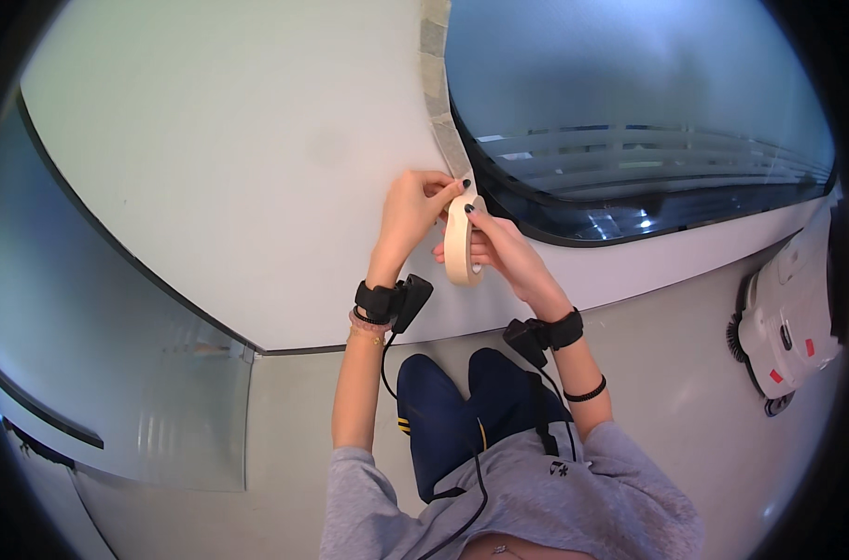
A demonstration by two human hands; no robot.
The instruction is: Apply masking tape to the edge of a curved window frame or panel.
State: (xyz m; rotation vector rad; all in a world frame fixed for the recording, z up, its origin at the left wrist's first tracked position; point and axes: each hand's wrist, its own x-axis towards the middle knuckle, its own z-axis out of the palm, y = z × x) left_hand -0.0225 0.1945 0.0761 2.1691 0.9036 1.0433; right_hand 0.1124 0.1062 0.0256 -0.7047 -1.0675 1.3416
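Note:
My right hand (516, 259) grips a cream roll of masking tape (458, 245), thumb on its upper edge and fingers round the far side. Close beside it, my left hand (408, 213) is closed, thumb and forefinger pinched at the tape's free end by the top of the roll. Just above the hands, a strip of beige tape (435, 79) runs in overlapping pieces along the edge of a white panel (238, 168), next to a window's dark frame. My left fingertips partly hide where strip and roll meet.
A blue-tinted window (630, 84) with a black rim fills the upper right. A glass panel (196, 401) stands at the lower left. On the grey floor at the right is a white machine with brushes (784, 327). Cabled black devices are strapped to both wrists.

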